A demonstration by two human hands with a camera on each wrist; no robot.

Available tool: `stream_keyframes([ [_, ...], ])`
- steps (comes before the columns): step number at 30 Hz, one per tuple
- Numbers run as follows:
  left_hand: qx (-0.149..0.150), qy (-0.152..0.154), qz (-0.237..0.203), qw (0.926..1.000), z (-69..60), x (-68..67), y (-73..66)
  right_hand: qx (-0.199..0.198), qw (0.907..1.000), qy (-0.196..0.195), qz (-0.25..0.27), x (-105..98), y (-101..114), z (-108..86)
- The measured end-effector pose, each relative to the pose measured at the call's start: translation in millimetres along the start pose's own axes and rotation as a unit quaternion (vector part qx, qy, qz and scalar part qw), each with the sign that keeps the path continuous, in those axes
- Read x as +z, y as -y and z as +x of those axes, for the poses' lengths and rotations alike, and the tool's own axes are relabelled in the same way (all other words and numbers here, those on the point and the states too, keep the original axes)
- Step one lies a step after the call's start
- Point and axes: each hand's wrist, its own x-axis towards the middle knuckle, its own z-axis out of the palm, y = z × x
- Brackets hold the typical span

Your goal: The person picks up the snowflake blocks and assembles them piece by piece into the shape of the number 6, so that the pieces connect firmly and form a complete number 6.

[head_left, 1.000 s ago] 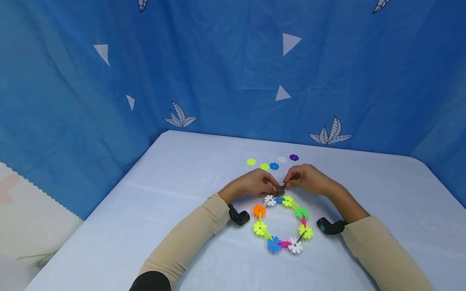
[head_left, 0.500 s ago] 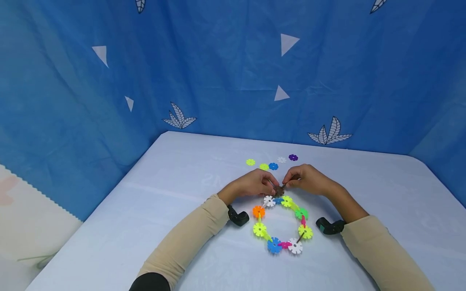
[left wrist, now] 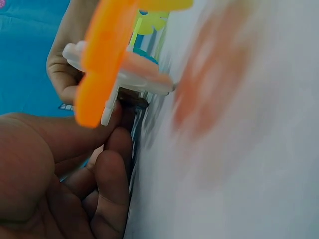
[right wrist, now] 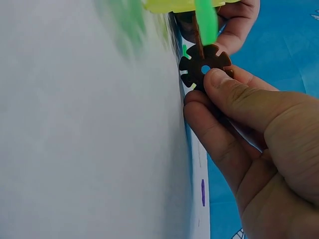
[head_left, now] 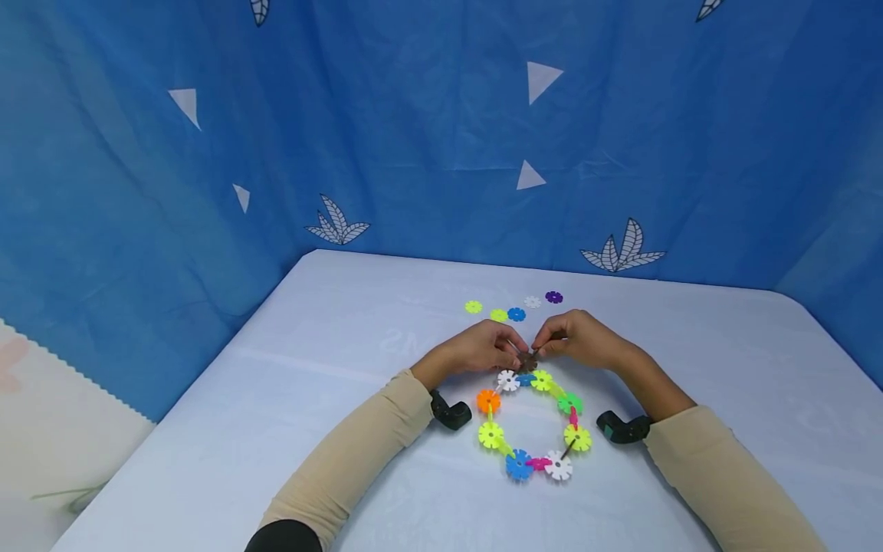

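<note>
In the head view my left hand [head_left: 486,346] pinches a brown notched snowflake disc [head_left: 527,363] just beyond a ring of linked discs. My right hand [head_left: 582,339] grips a second brown disc, seen face-on in the right wrist view [right wrist: 192,67] between thumb and fingers. There the left hand's brown disc [right wrist: 196,31] stands edge-on against its notched rim; how deeply the two interlock is unclear. The ring includes a white disc [head_left: 508,381], an orange disc [head_left: 488,401] and a blue disc [head_left: 519,464]. Orange plastic [left wrist: 102,64] partly covers the left wrist view.
Several loose discs lie beyond the hands, among them a purple disc [head_left: 554,297], a blue disc [head_left: 516,314] and a yellow disc [head_left: 473,307]. A white-covered table [head_left: 331,307] bears everything, with a blue patterned curtain [head_left: 428,138] behind it.
My right hand has moved slightly left, bringing the two brown discs closer together. Both hands keep their hold. The head view has shifted a little, and the ring keeps its shape.
</note>
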Motion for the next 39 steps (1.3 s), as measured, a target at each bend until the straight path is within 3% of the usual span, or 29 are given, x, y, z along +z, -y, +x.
stream_keyframes([
  [7, 0.006, 0.008, 0.015, 0.9998, -2.2, -6.0, 3.4, -0.008, 0.9998, 0.016, 0.004, 1.4, -1.3, 4.2],
  [16, 0.010, 0.026, 0.005, 0.9996, 0.4, -6.1, 3.0, 0.047, 0.9974, 0.053, -0.007, -14.9, -2.2, 1.9],
  [20, 0.007, 0.029, -0.002, 0.9995, 1.4, -5.5, 2.5, 0.091, 0.9948, 0.045, -0.012, -30.1, -9.0, 6.5],
  [24, 0.005, 0.035, -0.010, 0.9993, 1.0, -6.2, 3.3, 0.104, 0.9922, 0.017, -0.066, -43.0, -15.3, 17.5],
  [30, -0.003, 0.033, 0.001, 0.9995, 1.2, -6.9, 4.9, 0.144, 0.9777, -0.009, -0.153, -49.3, -23.3, 37.2],
  [35, -0.011, 0.022, 0.003, 0.9997, 1.4, -5.8, 5.0, 0.197, 0.9655, -0.020, -0.169, -43.9, -29.4, 49.3],
  [39, -0.014, 0.014, 0.003, 0.9998, 1.5, -4.1, 4.5, 0.213, 0.9615, -0.030, -0.171, -40.9, -31.1, 51.3],
])
